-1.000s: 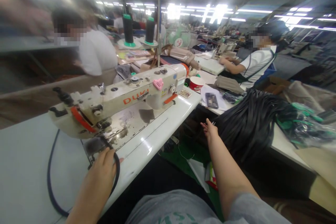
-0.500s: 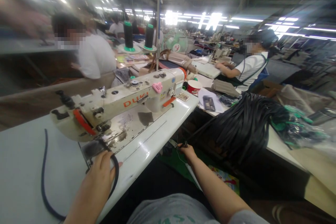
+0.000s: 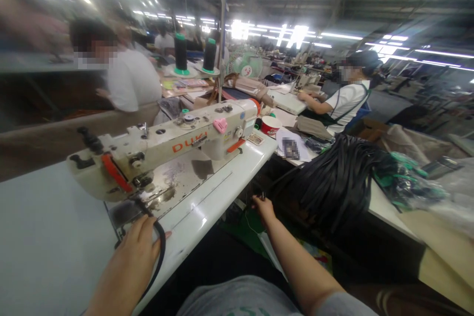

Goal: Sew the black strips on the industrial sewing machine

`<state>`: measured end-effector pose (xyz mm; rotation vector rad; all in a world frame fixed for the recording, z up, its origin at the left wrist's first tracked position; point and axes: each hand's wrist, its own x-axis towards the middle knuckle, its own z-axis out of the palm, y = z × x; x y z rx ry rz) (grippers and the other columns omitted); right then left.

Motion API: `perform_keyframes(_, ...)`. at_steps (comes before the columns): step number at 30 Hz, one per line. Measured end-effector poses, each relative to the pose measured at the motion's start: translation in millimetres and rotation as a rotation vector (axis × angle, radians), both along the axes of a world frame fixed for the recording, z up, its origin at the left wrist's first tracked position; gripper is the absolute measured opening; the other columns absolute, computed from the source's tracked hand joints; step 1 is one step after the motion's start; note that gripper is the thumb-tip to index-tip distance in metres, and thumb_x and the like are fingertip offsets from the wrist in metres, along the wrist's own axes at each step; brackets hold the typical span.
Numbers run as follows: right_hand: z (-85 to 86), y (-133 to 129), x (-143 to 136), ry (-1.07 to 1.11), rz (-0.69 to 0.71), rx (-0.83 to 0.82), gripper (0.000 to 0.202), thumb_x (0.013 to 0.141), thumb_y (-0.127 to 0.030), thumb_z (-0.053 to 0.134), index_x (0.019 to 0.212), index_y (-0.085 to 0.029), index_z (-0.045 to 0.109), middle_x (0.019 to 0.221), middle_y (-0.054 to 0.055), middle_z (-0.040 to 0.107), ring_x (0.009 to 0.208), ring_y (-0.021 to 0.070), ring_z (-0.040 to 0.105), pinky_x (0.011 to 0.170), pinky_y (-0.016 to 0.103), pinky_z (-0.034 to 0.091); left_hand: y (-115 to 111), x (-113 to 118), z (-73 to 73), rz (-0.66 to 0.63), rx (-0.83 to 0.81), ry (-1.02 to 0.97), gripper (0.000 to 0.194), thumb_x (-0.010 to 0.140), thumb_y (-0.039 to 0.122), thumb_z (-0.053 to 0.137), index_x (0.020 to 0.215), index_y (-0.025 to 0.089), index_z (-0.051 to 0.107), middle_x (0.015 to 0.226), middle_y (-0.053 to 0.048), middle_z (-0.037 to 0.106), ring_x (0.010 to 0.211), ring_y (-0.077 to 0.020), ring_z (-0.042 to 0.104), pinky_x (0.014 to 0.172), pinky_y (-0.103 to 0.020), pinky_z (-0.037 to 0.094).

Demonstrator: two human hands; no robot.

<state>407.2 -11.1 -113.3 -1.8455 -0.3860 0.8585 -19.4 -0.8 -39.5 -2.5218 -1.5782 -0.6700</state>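
My left hand [image 3: 135, 252] is on the white sewing table [image 3: 44, 227], below the head of the sewing machine [image 3: 192, 140]. A narrow black strip [image 3: 162, 252] is gripped between its thumb and fingers. One end of the strip runs up under the needle area; the rest bends down past the table's front edge. My right hand [image 3: 264, 209] is low, off the front edge of the table, fingers closed round a small dark thing that I cannot make out. A pale thread [image 3: 252, 224] hangs just below that hand.
A thick bundle of black strips [image 3: 344, 173] drapes over a bench to the right, beside plastic bags [image 3: 411, 182]. A red tub [image 3: 270, 126] stands behind the table's right end. Two thread cones [image 3: 181, 55] rise beyond the machine. Co-workers sit at left and right.
The strip's long tail, which curved across the table to the left, has gone from there. My right hand has shifted slightly; my left hand stays by the needle area, holding the strip.
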Motion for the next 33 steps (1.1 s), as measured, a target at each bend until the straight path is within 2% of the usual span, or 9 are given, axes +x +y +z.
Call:
perform_keyframes(3, -16.0, -14.1, -29.3, 0.094, 0.074, -0.091, 0.026, 0.101, -0.039, 0.066, 0.105, -0.014, 0.067, 0.087, 0.000, 0.067, 0.064, 0.0094, 0.062, 0.058, 0.024, 0.055, 0.2, -0.1, 3.3, 0.010, -0.006, -0.024, 0.056, 0.101, 0.058, 0.039, 0.129, 0.012, 0.053, 0.127, -0.018, 0.061, 0.115, -0.0321, 0.065, 0.096, -0.042, 0.055)
perform_keyframes(5, -13.0, -12.5, -25.4, 0.113, 0.071, -0.101, 0.028, 0.099, -0.041, 0.068, 0.099, -0.014, 0.067, 0.076, -0.003, 0.064, 0.053, 0.0069, 0.054, 0.049, 0.020, 0.047, -0.1, 0.9, 4.2, 0.020, -0.008, -0.042, 0.055, 0.101, 0.057, 0.038, 0.130, 0.013, 0.053, 0.128, -0.018, 0.061, 0.113, -0.0320, 0.065, 0.095, -0.043, 0.056)
perform_keyframes(8, 10.5, 0.3, 6.8, 0.064, -0.008, -0.020, 0.040, 0.091, -0.053, 0.071, 0.094, -0.013, 0.069, 0.059, -0.005, 0.058, 0.040, 0.0049, 0.039, 0.038, 0.019, 0.030, -0.2, 3.2, 1.0, 0.030, 0.001, -0.064, 0.050, 0.102, 0.052, 0.038, 0.131, 0.013, 0.051, 0.132, -0.020, 0.059, 0.115, -0.0318, 0.066, 0.097, -0.043, 0.056)
perform_keyframes(11, 40.1, 10.7, 32.6, -0.017, -0.099, 0.093, 0.054, 0.084, -0.067, 0.067, 0.099, -0.015, 0.068, 0.053, -0.007, 0.052, 0.037, 0.0055, 0.035, 0.038, 0.020, 0.024, 1.0, 4.7, -7.7, 0.026, 0.046, -0.077, 0.044, 0.101, 0.048, 0.045, 0.129, 0.015, 0.052, 0.132, -0.019, 0.061, 0.115, -0.0309, 0.068, 0.098, -0.042, 0.057)
perform_keyframes(15, 48.6, 9.7, 16.2, -0.040, -0.070, 0.143, 0.057, 0.070, -0.070, 0.072, 0.088, -0.016, 0.068, 0.049, -0.005, 0.051, 0.037, 0.0084, 0.038, 0.039, 0.023, 0.025, 2.6, 8.1, -18.0, 0.042, 0.027, -0.076, 0.041, 0.099, 0.039, 0.051, 0.133, 0.016, 0.054, 0.138, -0.016, 0.061, 0.121, -0.0289, 0.067, 0.101, -0.038, 0.058)
perform_keyframes(19, 20.4, 1.7, -18.1, 0.023, 0.086, 0.048, 0.051, 0.058, -0.058, 0.085, 0.081, -0.015, 0.073, 0.047, 0.001, 0.055, 0.038, 0.0143, 0.046, 0.039, 0.026, 0.030, 3.0, 12.4, -15.5, 0.070, -0.052, -0.063, 0.041, 0.097, 0.029, 0.052, 0.136, 0.018, 0.057, 0.144, -0.015, 0.059, 0.129, -0.0283, 0.063, 0.109, -0.039, 0.055)
perform_keyframes(22, 7.8, 0.6, -17.2, 0.065, 0.111, -0.022, 0.053, 0.058, -0.059, 0.085, 0.086, -0.016, 0.074, 0.051, 0.002, 0.060, 0.039, 0.0146, 0.047, 0.038, 0.026, 0.031, 2.8, 14.7, -4.1, 0.080, -0.197, -0.010, 0.043, 0.095, 0.022, 0.052, 0.137, 0.015, 0.060, 0.148, -0.017, 0.058, 0.137, -0.0304, 0.058, 0.116, -0.042, 0.049)
perform_keyframes(29, 41.0, 12.2, 35.0, -0.027, 0.014, 0.152, 0.076, 0.065, -0.075, 0.074, 0.111, -0.014, 0.072, 0.060, 0.001, 0.063, 0.038, 0.0108, 0.043, 0.037, 0.025, 0.030, 4.4, 21.2, 12.6, 0.109, -0.415, 0.011, 0.052, 0.094, 0.019, 0.053, 0.145, 0.011, 0.056, 0.158, -0.019, 0.047, 0.148, -0.0314, 0.046, 0.125, -0.045, 0.037)
perform_keyframes(33, 42.6, 14.2, 27.7, -0.066, 0.087, 0.132, 0.061, 0.054, -0.072, 0.078, 0.086, -0.020, 0.073, 0.064, 0.004, 0.067, 0.046, 0.0154, 0.054, 0.040, 0.026, 0.039, 5.4, 25.0, 13.8, 0.115, -0.397, -0.009, 0.052, 0.093, 0.021, 0.058, 0.144, 0.013, 0.058, 0.155, -0.018, 0.051, 0.145, -0.0311, 0.049, 0.124, -0.044, 0.038)
